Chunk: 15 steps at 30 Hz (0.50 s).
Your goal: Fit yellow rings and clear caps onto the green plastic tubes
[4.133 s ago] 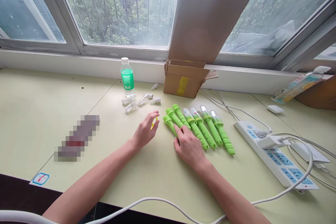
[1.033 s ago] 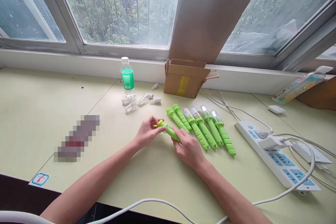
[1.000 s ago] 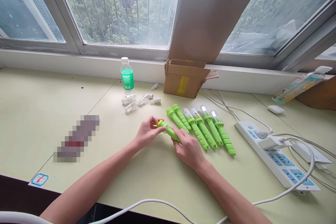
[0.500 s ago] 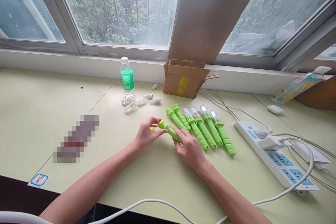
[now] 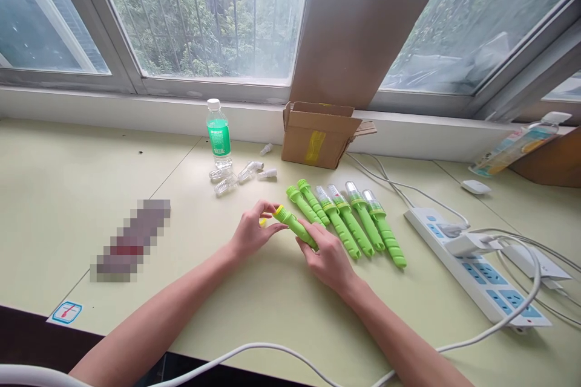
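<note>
A green plastic tube-shaped handle [image 5: 294,228] with a threaded neck is held slanting above the table, its yellow end ring [image 5: 278,212] pointing up and left. My right hand [image 5: 329,257] is wrapped round its lower part. At the other end, my left hand [image 5: 254,230] is closed with its fingertips and thumb at the yellow ring. Another small yellow piece [image 5: 263,222] shows by my left fingers, partly hidden. Just beyond my right hand lie two uncapped green handles [image 5: 305,204] and several green handles with clear caps [image 5: 363,224].
Clear plastic caps [image 5: 226,184] and small whitish parts [image 5: 267,174] lie near a water bottle [image 5: 219,136]. A cardboard box [image 5: 318,139] stands by the window. To the right are a power strip [image 5: 476,272] and cables; a white cable [image 5: 254,347] crosses the front edge.
The view has shifted very slightly. Both hands keep their hold on the green handle, with barely any movement at the yellow end.
</note>
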Each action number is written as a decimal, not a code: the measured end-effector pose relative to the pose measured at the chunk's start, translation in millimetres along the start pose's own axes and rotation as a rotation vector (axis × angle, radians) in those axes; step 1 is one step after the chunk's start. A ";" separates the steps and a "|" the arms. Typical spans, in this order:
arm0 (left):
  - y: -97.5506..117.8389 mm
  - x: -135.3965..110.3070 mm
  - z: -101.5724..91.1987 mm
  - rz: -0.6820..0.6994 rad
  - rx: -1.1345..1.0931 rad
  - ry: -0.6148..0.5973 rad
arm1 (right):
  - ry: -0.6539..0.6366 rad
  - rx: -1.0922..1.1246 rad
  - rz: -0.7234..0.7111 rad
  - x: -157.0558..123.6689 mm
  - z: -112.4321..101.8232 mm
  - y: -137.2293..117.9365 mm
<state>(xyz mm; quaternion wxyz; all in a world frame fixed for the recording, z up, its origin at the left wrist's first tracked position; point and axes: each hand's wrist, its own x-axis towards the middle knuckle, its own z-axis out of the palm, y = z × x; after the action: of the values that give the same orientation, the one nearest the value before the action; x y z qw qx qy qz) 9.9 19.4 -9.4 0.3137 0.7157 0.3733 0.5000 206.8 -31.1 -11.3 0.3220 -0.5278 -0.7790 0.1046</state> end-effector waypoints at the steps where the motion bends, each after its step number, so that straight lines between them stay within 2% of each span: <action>1: -0.2 0.0 -0.1 0.001 0.005 0.002 | 0.004 0.011 -0.004 -0.1 0.0 0.1; 7: 0.2 0.3 -0.6 -0.014 0.029 -0.008 | 0.016 0.055 -0.030 -1.1 0.0 2.1; 15: 3.1 1.2 -1.6 0.099 0.104 0.040 | 0.052 0.158 -0.032 -0.7 -1.4 0.7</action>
<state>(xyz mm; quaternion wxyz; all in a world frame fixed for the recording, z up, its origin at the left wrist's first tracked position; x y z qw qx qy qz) 9.3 19.0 -5.8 0.2436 0.7384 0.3691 0.5091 208.4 -31.6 -10.9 0.3843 -0.4906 -0.7681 0.1468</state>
